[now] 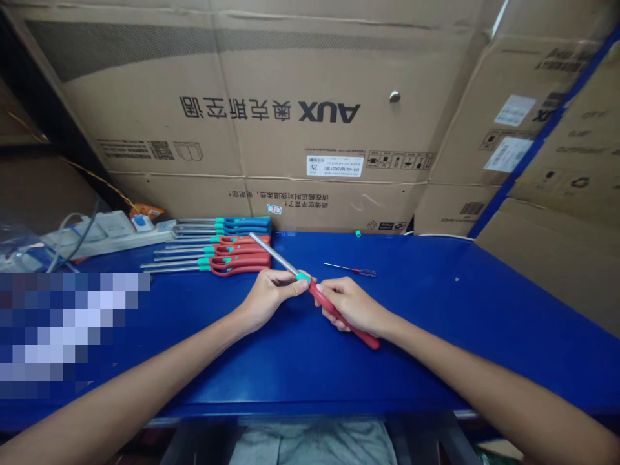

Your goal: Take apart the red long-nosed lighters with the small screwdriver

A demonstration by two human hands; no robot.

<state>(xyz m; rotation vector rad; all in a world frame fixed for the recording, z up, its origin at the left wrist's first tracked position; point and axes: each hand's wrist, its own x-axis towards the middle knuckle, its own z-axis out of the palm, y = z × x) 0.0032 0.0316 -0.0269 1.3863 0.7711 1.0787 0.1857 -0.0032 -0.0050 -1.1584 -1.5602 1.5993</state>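
Observation:
Both my hands hold one long lighter-like tool (323, 303) with a red handle, a teal collar and a thin metal tube pointing up-left. My left hand (268, 294) pinches the teal collar with closed fingers. My right hand (351, 305) is wrapped round the red handle, whose end sticks out below it. The tool hovers just above the blue table (436, 310). A row of several similar tools (217, 248), red and blue handled, lies side by side just beyond my left hand.
A small screwdriver (349, 270) lies on the table past my right hand. A tiny teal cap (358, 233) sits by the large cardboard boxes (290, 116) walling the back and right. A power strip and cables (97, 236) are at the far left.

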